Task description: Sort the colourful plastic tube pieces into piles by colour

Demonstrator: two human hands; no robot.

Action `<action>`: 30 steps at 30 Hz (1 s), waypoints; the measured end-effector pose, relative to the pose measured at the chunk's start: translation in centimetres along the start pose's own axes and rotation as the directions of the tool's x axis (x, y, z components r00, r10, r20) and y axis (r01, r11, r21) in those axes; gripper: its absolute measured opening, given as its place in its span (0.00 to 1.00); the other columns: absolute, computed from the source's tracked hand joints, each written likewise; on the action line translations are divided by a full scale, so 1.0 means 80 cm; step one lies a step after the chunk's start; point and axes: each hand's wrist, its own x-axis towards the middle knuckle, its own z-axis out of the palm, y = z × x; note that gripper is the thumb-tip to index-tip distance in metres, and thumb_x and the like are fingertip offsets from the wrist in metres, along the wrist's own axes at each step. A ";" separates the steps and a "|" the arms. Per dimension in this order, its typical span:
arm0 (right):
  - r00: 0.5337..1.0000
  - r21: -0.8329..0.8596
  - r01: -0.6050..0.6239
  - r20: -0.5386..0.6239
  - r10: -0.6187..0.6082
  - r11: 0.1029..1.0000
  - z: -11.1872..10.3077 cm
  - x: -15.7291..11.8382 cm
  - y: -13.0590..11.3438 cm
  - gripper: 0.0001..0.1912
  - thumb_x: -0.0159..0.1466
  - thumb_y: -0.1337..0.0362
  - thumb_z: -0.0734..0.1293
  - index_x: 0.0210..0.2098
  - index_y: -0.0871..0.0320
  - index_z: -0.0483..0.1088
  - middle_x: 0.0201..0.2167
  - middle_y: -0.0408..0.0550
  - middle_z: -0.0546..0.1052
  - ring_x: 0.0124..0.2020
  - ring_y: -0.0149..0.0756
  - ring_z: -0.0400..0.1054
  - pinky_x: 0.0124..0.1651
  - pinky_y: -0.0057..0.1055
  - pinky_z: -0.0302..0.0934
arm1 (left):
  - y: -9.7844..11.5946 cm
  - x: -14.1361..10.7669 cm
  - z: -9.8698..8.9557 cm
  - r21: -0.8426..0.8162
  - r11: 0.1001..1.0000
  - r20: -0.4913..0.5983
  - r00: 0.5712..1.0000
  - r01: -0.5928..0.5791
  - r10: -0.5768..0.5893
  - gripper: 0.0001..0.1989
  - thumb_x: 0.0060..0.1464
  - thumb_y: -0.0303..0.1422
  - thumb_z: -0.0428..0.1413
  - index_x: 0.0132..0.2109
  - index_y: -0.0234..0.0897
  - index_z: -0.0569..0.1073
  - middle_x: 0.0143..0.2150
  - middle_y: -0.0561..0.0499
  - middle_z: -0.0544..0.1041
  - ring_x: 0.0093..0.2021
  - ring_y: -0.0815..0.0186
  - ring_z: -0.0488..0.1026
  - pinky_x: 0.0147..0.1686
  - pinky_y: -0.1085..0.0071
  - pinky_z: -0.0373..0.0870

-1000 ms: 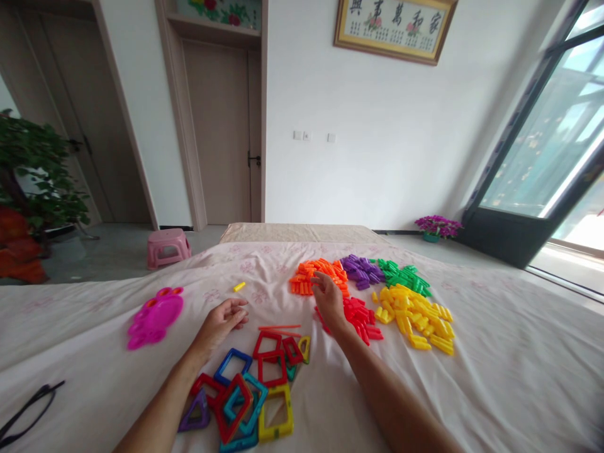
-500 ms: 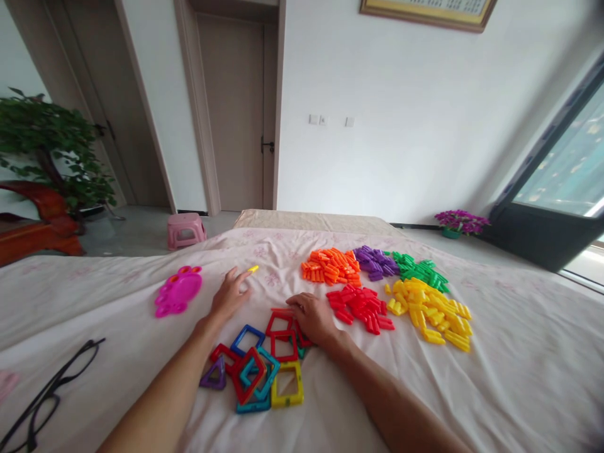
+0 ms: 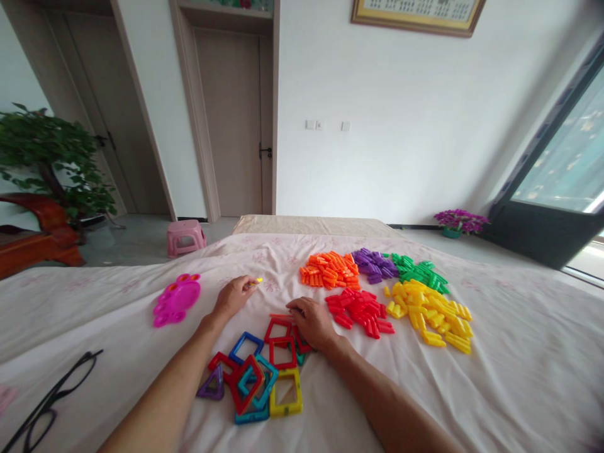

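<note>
My left hand is closed in a pinch on a small yellow plastic piece, whose tip shows past the fingertips just above the cloth. My right hand lies with loosely bent fingers at the upper right edge of a heap of magnetic tiles, its fingertips by a thin red edge. The heap has red square frames, a blue one, a yellow one and a purple triangle. What lies under my right palm is hidden.
Sorted piles of small plastic pieces lie to the right: orange, purple, green, red and yellow. A pink paw-shaped tray and black glasses are left. A floral cloth covers the surface.
My left fingers have closed on the yellow piece, which lay on the cloth before them. My right hand has barely moved. The view has tilted up slightly.
</note>
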 end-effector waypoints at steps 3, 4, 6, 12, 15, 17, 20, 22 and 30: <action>0.996 0.041 -0.030 -0.079 0.033 0.999 -0.002 -0.003 0.000 0.13 0.65 0.67 0.61 0.45 0.54 0.75 0.41 0.48 0.78 0.42 0.37 0.72 0.46 0.31 0.63 | 0.009 -0.014 -0.004 -0.138 0.990 0.033 0.999 0.032 -0.028 0.14 0.52 0.42 0.54 0.39 0.37 0.73 0.35 0.47 0.79 0.38 0.62 0.76 0.39 0.68 0.69; 0.994 0.054 -0.041 -0.101 0.046 0.998 -0.003 -0.004 -0.001 0.13 0.65 0.67 0.61 0.46 0.55 0.74 0.42 0.48 0.78 0.41 0.36 0.72 0.45 0.31 0.64 | 0.014 -0.019 -0.006 -0.178 0.983 0.052 0.998 0.040 -0.032 0.15 0.53 0.43 0.53 0.40 0.36 0.72 0.34 0.47 0.79 0.37 0.62 0.76 0.37 0.69 0.69; 0.992 0.078 -0.047 -0.115 0.056 0.996 -0.004 -0.005 -0.003 0.14 0.66 0.65 0.61 0.49 0.55 0.73 0.43 0.48 0.78 0.40 0.35 0.72 0.44 0.30 0.64 | 0.028 -0.030 -0.009 -0.242 0.969 0.101 0.995 0.051 -0.027 0.16 0.53 0.44 0.53 0.40 0.35 0.70 0.32 0.47 0.78 0.34 0.63 0.76 0.34 0.70 0.69; 0.995 0.176 0.028 -0.097 -0.011 0.984 -0.007 -0.009 -0.013 0.19 0.65 0.61 0.64 0.55 0.54 0.68 0.42 0.47 0.77 0.38 0.33 0.71 0.44 0.30 0.65 | 0.098 -0.048 0.008 -0.370 0.928 0.259 0.963 0.029 0.073 0.15 0.51 0.42 0.56 0.41 0.36 0.70 0.36 0.48 0.80 0.38 0.63 0.78 0.40 0.68 0.71; 0.992 0.194 0.065 -0.119 -0.043 0.979 -0.011 -0.010 -0.017 0.14 0.67 0.60 0.63 0.50 0.54 0.71 0.41 0.47 0.78 0.40 0.34 0.71 0.46 0.31 0.64 | 0.131 -0.054 0.026 -0.394 0.919 0.305 0.945 0.015 0.116 0.14 0.51 0.42 0.58 0.40 0.36 0.71 0.35 0.48 0.79 0.37 0.62 0.77 0.40 0.67 0.72; 0.990 0.203 0.069 -0.134 -0.042 0.977 -0.016 -0.012 -0.018 0.13 0.67 0.59 0.62 0.47 0.55 0.73 0.40 0.47 0.78 0.41 0.35 0.71 0.46 0.31 0.64 | 0.146 -0.058 0.034 -0.391 0.920 0.316 0.941 0.010 0.124 0.15 0.51 0.42 0.57 0.41 0.36 0.72 0.35 0.47 0.79 0.37 0.61 0.78 0.40 0.67 0.72; 0.987 0.162 0.033 -0.162 -0.007 0.986 -0.037 -0.020 -0.008 0.14 0.66 0.57 0.62 0.47 0.56 0.73 0.40 0.48 0.79 0.40 0.36 0.72 0.45 0.32 0.65 | 0.152 -0.066 0.029 -0.365 0.931 0.317 0.941 0.009 0.115 0.20 0.51 0.42 0.58 0.48 0.36 0.72 0.41 0.44 0.80 0.42 0.60 0.77 0.44 0.66 0.72; 0.976 0.073 -0.029 -0.214 0.044 0.997 -0.064 -0.029 0.008 0.15 0.67 0.56 0.61 0.46 0.56 0.73 0.40 0.48 0.79 0.39 0.37 0.72 0.44 0.33 0.65 | 0.145 -0.072 0.014 -0.333 0.943 0.298 0.950 0.015 0.090 0.23 0.51 0.42 0.58 0.52 0.37 0.72 0.45 0.43 0.80 0.45 0.59 0.77 0.46 0.65 0.71; 0.811 -0.414 -0.474 -0.549 0.203 0.777 -0.205 -0.065 0.087 0.19 0.64 0.59 0.63 0.52 0.56 0.72 0.47 0.56 0.74 0.47 0.48 0.67 0.49 0.43 0.59 | 0.069 -0.114 -0.052 -0.177 0.974 0.037 0.990 0.142 -0.138 0.18 0.49 0.46 0.57 0.40 0.37 0.77 0.41 0.45 0.80 0.45 0.55 0.75 0.51 0.62 0.67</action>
